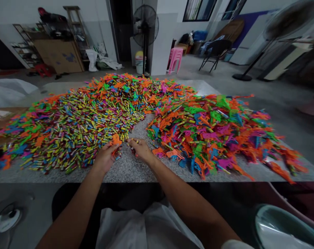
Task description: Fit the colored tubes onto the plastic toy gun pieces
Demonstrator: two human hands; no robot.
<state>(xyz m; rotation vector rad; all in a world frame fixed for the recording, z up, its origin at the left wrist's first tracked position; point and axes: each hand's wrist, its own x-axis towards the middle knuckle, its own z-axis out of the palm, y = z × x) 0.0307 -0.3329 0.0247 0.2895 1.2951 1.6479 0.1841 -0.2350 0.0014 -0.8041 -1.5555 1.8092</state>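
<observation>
Orange plastic piece (116,139), pinched between the thumb and fingers (112,149) of the left hand (105,159), at the near right edge of a broad heap of small tubes (94,124). Fingers of the left hand closed on the piece, with small coloured bits just beneath; cannot tell whether held or lying loose. Right hand (142,150) just beside, with thumb and index finger drawn close together, pointing toward the left hand, and small yellowish bits showing near the fingertips; too blurred to tell whether gripped.

Both hands over a bare strip of the grey speckled surface (132,169), between the heap of tubes on the left and a pile of flat plastic pieces (198,135) on the right, in orange, green, blue and magenta, with tubes among them. More such pieces along the far side and left end of the tube heap.

At the lower right, beside the surface, a green-rimmed tub (262,216). Beyond the surface, a standing fan (145,26), a stack of pink stools (175,57), a black chair (216,50) and, at the left, a large cardboard sheet (55,55).
</observation>
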